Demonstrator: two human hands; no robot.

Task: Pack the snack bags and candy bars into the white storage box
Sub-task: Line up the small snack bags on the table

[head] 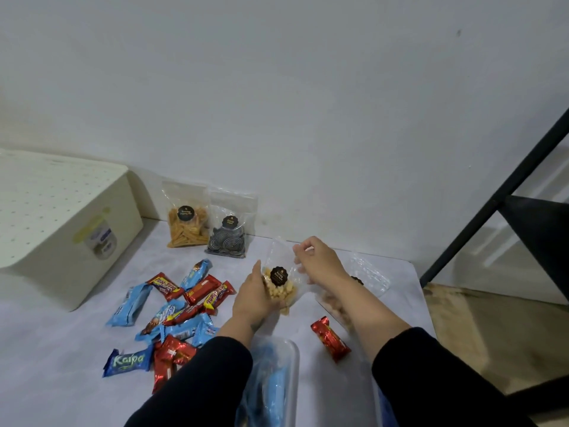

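Note:
Both hands hold up a clear snack bag of pale yellow puffs [281, 288] above the white cloth. My left hand [252, 298] grips its lower left side; my right hand [320, 261] pinches its top right edge. The white storage box [64, 241] stands at the far left with its dotted lid on. Two more snack bags lean on the wall: orange sticks [186, 224] and dark spirals [228, 238]. A pile of blue and red candy bars [175, 315] lies left of my arms. One red bar [331, 339] lies alone between my forearms.
Another clear snack bag [366, 272] lies partly hidden behind my right forearm. A clear plastic container with blue packets [271, 380] sits near the front edge. A black metal frame [508, 195] rises at the right, beside the cloth's edge and the wooden floor [468, 328].

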